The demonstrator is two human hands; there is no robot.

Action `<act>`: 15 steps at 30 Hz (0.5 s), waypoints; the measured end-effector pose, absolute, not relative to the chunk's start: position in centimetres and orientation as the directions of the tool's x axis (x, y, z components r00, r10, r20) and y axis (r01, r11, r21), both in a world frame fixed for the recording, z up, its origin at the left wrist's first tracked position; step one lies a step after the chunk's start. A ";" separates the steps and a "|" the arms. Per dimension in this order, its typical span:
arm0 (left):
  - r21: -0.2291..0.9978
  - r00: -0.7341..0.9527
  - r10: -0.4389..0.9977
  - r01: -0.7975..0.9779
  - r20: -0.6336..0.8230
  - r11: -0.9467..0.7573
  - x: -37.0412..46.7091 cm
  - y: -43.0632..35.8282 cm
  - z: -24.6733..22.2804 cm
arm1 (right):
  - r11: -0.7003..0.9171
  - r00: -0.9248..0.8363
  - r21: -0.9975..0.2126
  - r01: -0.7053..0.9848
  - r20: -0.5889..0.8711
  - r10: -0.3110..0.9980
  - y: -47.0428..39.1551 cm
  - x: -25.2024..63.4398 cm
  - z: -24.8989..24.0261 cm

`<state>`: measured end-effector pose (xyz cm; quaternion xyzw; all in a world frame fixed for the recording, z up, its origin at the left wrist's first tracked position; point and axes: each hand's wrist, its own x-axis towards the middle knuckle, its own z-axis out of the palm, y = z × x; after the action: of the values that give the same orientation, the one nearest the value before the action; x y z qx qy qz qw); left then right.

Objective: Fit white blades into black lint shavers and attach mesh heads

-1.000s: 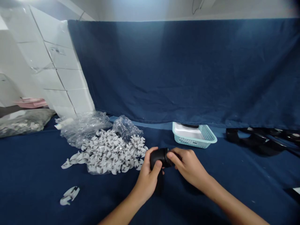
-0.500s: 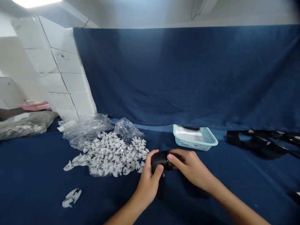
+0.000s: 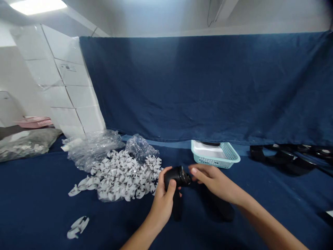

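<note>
A black cylindrical part (image 3: 174,176) with a ringed end is wrapped in the fingers of my left hand (image 3: 164,194). Its ringed end points right, toward my right hand (image 3: 212,178). My right hand is just off that end, its thumb and fingers bent close together; whether something small is between them is too blurred to tell. Below the hands, a dark elongated piece (image 3: 221,206) lies on the blue cloth, and another dark shape (image 3: 177,208) extends down beside my left hand.
A heap of small white plastic pieces (image 3: 125,175) lies left of my hands, with clear plastic bags (image 3: 93,147) behind. A light-blue basket (image 3: 217,161) stands beyond my right hand. Black items (image 3: 283,159) lie at the right. White boxes (image 3: 75,97) are stacked at the back left.
My right hand has come off the end of the black part, uncovering its ringed end. My left hand still grips the part. The camera view has shifted slightly.
</note>
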<state>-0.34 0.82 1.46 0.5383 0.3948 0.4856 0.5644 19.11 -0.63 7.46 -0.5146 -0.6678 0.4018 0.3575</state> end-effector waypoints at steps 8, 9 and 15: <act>0.993 0.196 0.975 -0.059 0.108 -0.098 -0.5 0.9 1.9 | -0.131 -0.217 -0.952 0.278 -0.195 0.956 -0.6 18.9 7.3; 0.993 0.193 0.975 -0.058 0.111 -0.102 -0.5 1.0 1.9 | -0.116 -0.170 -0.946 0.304 -0.174 0.970 -0.4 19.0 7.2; 0.986 0.305 0.939 -0.012 0.161 -0.165 -0.5 1.2 1.5 | 0.166 -0.198 -0.967 0.193 0.127 0.972 -0.3 18.6 6.8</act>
<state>-0.52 1.23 1.49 0.6142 0.3770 0.4530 0.5248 18.64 -0.34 6.84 -0.4627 -0.6292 0.4505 0.4324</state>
